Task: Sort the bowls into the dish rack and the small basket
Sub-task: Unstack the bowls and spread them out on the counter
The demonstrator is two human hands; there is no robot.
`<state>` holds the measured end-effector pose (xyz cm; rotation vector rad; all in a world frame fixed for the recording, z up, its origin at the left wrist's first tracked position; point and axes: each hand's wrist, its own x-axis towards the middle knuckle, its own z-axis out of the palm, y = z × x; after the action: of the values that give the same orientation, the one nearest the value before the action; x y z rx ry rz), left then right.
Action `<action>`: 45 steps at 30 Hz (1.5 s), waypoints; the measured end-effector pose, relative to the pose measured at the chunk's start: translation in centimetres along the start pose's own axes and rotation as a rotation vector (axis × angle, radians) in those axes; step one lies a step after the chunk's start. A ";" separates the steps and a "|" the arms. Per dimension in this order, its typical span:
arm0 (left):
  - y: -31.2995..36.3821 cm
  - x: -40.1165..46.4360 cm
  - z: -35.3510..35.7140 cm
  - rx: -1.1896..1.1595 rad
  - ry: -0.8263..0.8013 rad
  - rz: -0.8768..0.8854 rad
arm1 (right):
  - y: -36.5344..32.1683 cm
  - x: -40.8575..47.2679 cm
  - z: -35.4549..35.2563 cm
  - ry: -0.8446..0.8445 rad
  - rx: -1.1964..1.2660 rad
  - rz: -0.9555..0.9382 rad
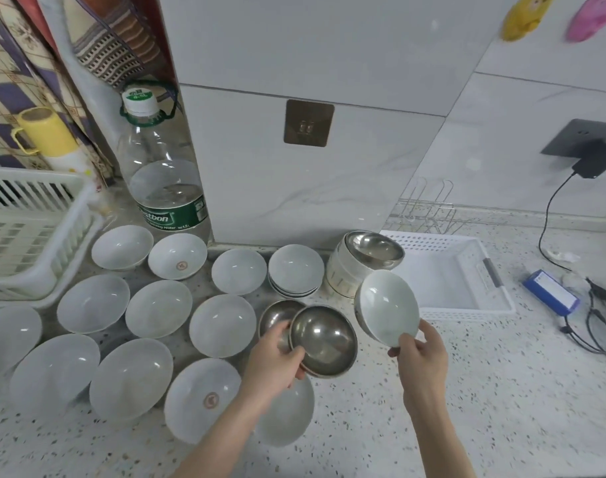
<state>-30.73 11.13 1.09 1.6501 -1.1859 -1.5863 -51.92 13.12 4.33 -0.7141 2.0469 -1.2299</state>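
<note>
Several white bowls (158, 308) stand spread over the speckled counter, left and centre. My left hand (275, 362) grips the rim of a steel bowl (324, 339), held tilted just above the counter, beside another steel bowl (277, 317). My right hand (420, 360) pinches the lower rim of a white bowl (386, 307), tilted in the air next to the small white basket (467, 308). A steel bowl (373, 248) tops a stack of white bowls by the basket. The white dish rack (36, 232) stands at the far left.
A large water bottle (163, 188) stands behind the bowls against a white tiled column. A wire rack (429, 210) lies behind the basket. A blue pack (551, 296) with black cables and a wall plug (592, 163) sit at the right. A yellow cup (44, 131) stands behind the dish rack.
</note>
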 end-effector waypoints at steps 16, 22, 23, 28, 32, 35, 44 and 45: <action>-1.3 0.8 12.5 -0.061 0.255 -0.116 | 3.9 5.5 -7.9 -0.266 -0.080 0.001; -1.5 1.8 12.9 -0.055 0.344 -0.118 | 4.5 6.1 -8.5 -0.333 -0.111 0.002; -1.6 2.0 13.0 -0.050 0.350 -0.119 | 4.6 6.2 -8.7 -0.344 -0.115 -0.002; -2.0 2.9 13.2 -0.026 0.394 -0.147 | 5.0 6.5 -9.0 -0.389 -0.151 -0.021; -2.4 2.9 13.4 -0.032 0.428 -0.147 | 5.5 6.7 -9.3 -0.407 -0.169 -0.017; -2.4 2.7 13.5 -0.027 0.429 -0.141 | 5.9 6.7 -9.4 -0.432 -0.184 -0.013; -1.0 -1.1 12.3 0.014 0.393 -0.068 | 6.5 5.5 -8.4 -0.456 -0.191 -0.024; -0.8 -1.7 12.0 0.010 0.378 -0.048 | 6.5 5.2 -8.2 -0.452 -0.185 -0.028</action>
<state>-42.10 15.18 -0.52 1.8921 -0.9634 -1.2223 -62.27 16.61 0.16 -1.0085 1.7857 -0.8053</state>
